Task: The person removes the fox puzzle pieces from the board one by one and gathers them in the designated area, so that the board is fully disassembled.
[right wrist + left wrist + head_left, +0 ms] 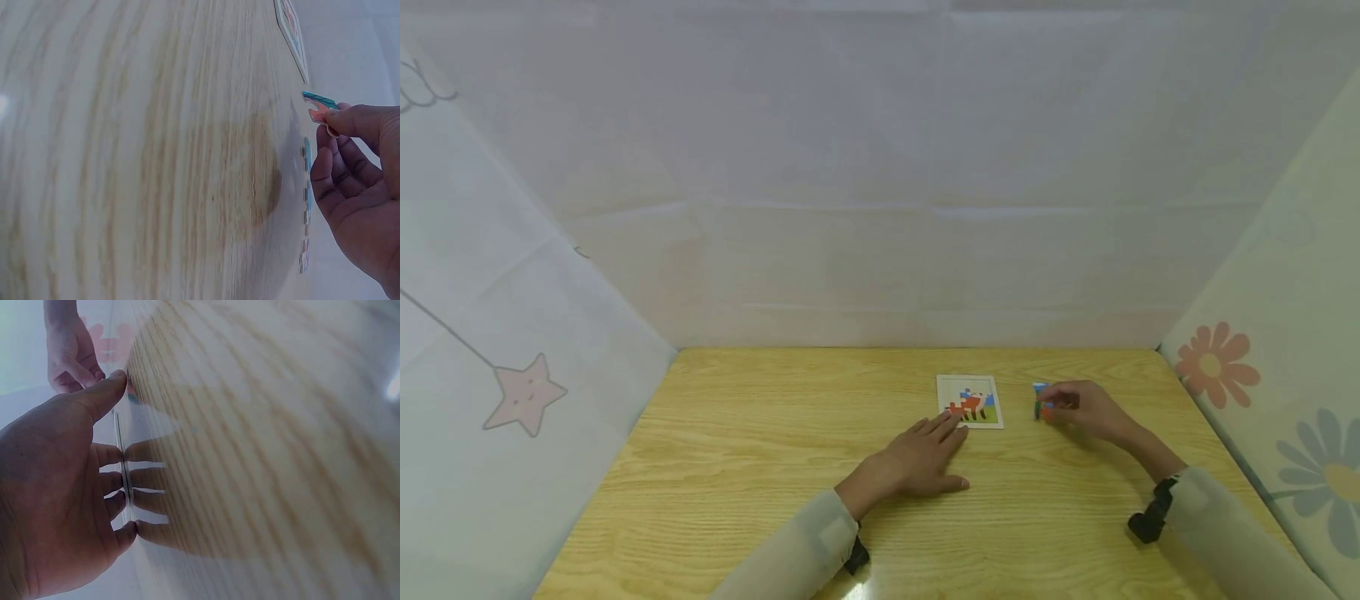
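Observation:
A small square jigsaw puzzle board (951, 391) with a pale frame lies on the table, partly filled with a red-and-white animal picture. My left hand (917, 461) is palm down with fingers extended, its fingertips on the board's near-left corner. In the left wrist view those fingertips meet the board's thin edge (127, 478). Right of the board, my right hand (1090, 408) pinches a puzzle piece (320, 114) between thumb and fingers. That piece is orange-red with a green strip and is held tilted above the table.
Several loose puzzle pieces (307, 153) lie in a row on the table beside my right hand. The wood-grain table (760, 442) is bordered by white cloth walls (820, 208) at the back and both sides. A flower print (1217, 365) marks the right wall.

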Demonstrator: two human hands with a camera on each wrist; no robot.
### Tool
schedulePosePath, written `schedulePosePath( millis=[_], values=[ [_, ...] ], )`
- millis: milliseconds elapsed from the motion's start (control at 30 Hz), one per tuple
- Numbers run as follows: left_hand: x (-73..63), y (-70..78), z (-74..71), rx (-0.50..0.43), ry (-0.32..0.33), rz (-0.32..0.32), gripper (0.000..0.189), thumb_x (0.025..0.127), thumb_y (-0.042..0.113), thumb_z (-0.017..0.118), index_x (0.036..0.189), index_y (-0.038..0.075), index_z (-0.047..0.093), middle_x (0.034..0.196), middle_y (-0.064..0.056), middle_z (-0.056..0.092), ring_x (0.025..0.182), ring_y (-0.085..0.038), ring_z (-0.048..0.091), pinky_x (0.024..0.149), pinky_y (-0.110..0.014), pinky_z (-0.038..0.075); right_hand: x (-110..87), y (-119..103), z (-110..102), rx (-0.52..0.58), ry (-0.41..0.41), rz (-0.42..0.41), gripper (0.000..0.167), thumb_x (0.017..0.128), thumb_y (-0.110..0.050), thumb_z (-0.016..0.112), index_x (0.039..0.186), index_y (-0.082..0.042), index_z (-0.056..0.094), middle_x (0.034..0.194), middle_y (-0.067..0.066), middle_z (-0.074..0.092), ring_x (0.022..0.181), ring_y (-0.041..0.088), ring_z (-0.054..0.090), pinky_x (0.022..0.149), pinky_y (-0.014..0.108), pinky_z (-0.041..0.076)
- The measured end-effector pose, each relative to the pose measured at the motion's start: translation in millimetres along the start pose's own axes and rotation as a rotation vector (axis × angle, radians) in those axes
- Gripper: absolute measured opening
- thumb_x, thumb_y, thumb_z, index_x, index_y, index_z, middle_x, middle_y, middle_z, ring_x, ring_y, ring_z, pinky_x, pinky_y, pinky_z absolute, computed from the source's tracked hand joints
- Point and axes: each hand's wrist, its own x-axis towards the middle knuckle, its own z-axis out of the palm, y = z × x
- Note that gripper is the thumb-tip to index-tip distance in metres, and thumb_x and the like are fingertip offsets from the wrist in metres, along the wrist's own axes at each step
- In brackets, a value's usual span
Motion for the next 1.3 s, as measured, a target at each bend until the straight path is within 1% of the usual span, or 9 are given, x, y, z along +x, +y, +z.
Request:
schedulePosePath(
  millis=[167,500,867,1100,1300],
  values=[
    [-0.4,0.7,-0.6,0.004,-0.004,-0.004,0.086,0.106,0.067,0.047,0.171,0.018,0.022,0.179,-0.004,0.013,0.165,-0.019,0.011,0.131,-0.041,0.021,-2.3,2.4,-3.7,-0.022,0.007,-0.033,0.019,0.098,-0.003,0.075,0.116,-0.002,0.076,0.108,0.01,0.077,0.093,0.017,0.071,0.082,0.026,0.059],
    [0.3,-0.1,1.4,0.002,-0.003,-0.002,0.086,0.106,0.067,0.046,0.172,0.018,0.02,0.179,-0.003,0.011,0.165,-0.02,0.01,0.131,-0.041,0.02,-3.7,2.0,-5.3,-0.094,0.017,-0.043,0.017,0.095,0.001,0.076,0.112,-0.003,0.077,0.107,0.009,0.076,0.089,0.014,0.07,0.078,0.028,0.06],
    [0.3,1.3,0.6,-0.004,-0.003,-0.004,0.085,0.106,0.065,0.048,0.171,0.017,0.022,0.179,-0.005,0.009,0.165,-0.02,0.009,0.131,-0.041,0.021,-3.6,15.0,-5.0,-0.143,0.024,-0.065,0.018,0.096,0.001,0.076,0.112,-0.005,0.077,0.107,0.005,0.075,0.089,0.01,0.069,0.075,0.028,0.06],
    [-0.4,1.4,0.0,0.021,0.008,-0.002,0.084,0.107,0.065,0.047,0.171,0.017,0.022,0.179,-0.005,0.013,0.164,-0.021,0.012,0.131,-0.04,0.021,-3.6,17.8,-2.7,-0.154,0.039,-0.097,0.019,0.094,0.004,0.075,0.112,-0.003,0.076,0.105,0.006,0.075,0.089,0.011,0.07,0.074,0.029,0.06],
    [-1.4,3.7,-1.2,0.038,0.013,-0.011,0.082,0.107,0.064,0.047,0.171,0.018,0.023,0.178,-0.004,0.015,0.164,-0.02,0.013,0.131,-0.04,0.022,-4.0,18.4,-2.0,-0.167,0.047,-0.081,0.019,0.094,0.005,0.075,0.111,-0.003,0.076,0.104,0.005,0.074,0.09,0.012,0.07,0.075,0.028,0.06]
  ],
)
